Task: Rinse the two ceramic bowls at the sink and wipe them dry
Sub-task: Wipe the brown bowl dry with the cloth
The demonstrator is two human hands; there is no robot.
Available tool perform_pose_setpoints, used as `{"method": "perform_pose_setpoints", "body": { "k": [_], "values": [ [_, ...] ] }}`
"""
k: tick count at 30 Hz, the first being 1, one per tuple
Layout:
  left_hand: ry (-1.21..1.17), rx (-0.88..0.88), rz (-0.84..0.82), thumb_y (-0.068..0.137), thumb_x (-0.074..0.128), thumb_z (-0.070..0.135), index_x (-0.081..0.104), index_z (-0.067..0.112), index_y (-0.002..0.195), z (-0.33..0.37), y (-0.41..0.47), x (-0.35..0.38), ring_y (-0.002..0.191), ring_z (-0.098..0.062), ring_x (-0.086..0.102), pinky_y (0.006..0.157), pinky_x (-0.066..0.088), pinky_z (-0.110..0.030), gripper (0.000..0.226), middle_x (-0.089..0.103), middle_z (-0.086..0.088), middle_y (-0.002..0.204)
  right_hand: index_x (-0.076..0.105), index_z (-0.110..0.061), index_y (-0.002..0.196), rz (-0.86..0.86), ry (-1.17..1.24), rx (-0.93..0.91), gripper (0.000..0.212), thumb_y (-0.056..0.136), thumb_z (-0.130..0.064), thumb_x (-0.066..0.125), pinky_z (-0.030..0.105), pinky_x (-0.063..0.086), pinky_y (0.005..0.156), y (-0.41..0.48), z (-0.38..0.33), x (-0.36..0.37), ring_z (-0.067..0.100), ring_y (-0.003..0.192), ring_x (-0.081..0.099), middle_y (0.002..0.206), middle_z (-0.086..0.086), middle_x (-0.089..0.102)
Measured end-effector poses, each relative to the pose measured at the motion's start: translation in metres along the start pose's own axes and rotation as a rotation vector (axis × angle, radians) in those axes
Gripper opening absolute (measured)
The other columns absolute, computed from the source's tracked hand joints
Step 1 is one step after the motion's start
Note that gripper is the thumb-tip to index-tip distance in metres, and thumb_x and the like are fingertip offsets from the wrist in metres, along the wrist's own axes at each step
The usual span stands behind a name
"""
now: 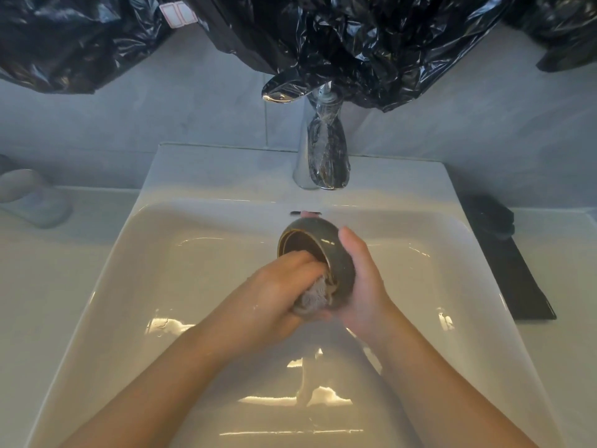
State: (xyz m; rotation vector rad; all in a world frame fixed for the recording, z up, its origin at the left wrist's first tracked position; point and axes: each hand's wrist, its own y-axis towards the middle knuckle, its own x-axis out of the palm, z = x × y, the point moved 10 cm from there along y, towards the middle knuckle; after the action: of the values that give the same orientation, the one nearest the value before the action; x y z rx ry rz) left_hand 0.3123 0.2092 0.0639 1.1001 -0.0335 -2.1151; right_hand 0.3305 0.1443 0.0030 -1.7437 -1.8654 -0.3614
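On the far left a pale soap dish (30, 197) sits on the counter, well apart from my work. Over the white sink (155, 253), my left hand (284, 286) has its fingers curled round a grey cloth (311, 300), pressing the wad into the mouth of the dark ceramic bowl (323, 248). The bowl is held above the basin, tipped on its side with its opening facing left. My right hand (363, 273) cups the bowl's outer wall, thumb up on the near side and fingertips wrapped over the far edge. I see no water at the tap (323, 150), so I judge this is the wiping step. Next I should turn the bowl against the cloth, then dry its outside. The second bowl is out of view. A black tray (504, 263) lies at right.
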Motion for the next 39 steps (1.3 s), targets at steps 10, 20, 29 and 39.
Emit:
{"method": "perform_pose_setpoints", "body": {
  "k": [10, 20, 29, 39],
  "values": [
    [-0.696, -0.568, 0.365, 0.075, 0.077, 0.016, 0.066, 0.02, 0.092, -0.028, -0.019, -0.008, 0.076, -0.004, 0.069, 0.066, 0.052, -0.016, 0.02, 0.073, 0.012, 0.079, 0.068, -0.019, 0.117, 0.128, 0.0, -0.138, 0.066, 0.068, -0.063, 0.07, 0.035, 0.057, 0.08, -0.007, -0.004, -0.001, 0.025, 0.099, 0.068, 0.111, 0.012, 0.07],
    [0.208, -0.31, 0.335, 0.082, 0.052, 0.02, 0.041, 0.006, 0.13, 0.002, -0.005, -0.05, 0.115, -0.022, 0.049, 0.102, 0.038, -0.026, 0.052, 0.04, -0.007, 0.127, 0.082, -0.018, 0.084, 0.209, 0.452, 0.108, 0.055, 0.082, -0.056, 0.043, 0.033, 0.058, 0.073, -0.008, 0.025, -0.003, 0.023, 0.082, 0.075, 0.094, 0.009, 0.076],
    [0.539, 0.229, -0.184, 0.088, 0.055, -0.001, 0.058, 0.021, 0.131, 0.003, 0.001, -0.012, 0.142, -0.024, 0.031, 0.117, 0.021, -0.04, 0.049, 0.051, 0.001, 0.143, 0.077, -0.015, 0.107, 0.208, 0.466, 0.232, 0.059, 0.083, -0.058, 0.045, 0.043, 0.055, 0.079, -0.007, 0.03, -0.009, 0.028, 0.093, 0.073, 0.108, 0.013, 0.074],
    [0.464, -0.125, 0.011, 0.084, 0.044, 0.027, 0.054, 0.022, 0.126, -0.014, 0.009, -0.014, 0.093, -0.025, 0.059, 0.068, 0.054, -0.032, 0.044, 0.057, -0.001, 0.12, 0.065, -0.01, 0.121, 0.19, 0.214, 0.075, 0.059, 0.086, -0.054, 0.046, 0.037, 0.052, 0.074, -0.002, 0.02, -0.012, 0.025, 0.095, 0.066, 0.104, 0.01, 0.071]
  ]
}}
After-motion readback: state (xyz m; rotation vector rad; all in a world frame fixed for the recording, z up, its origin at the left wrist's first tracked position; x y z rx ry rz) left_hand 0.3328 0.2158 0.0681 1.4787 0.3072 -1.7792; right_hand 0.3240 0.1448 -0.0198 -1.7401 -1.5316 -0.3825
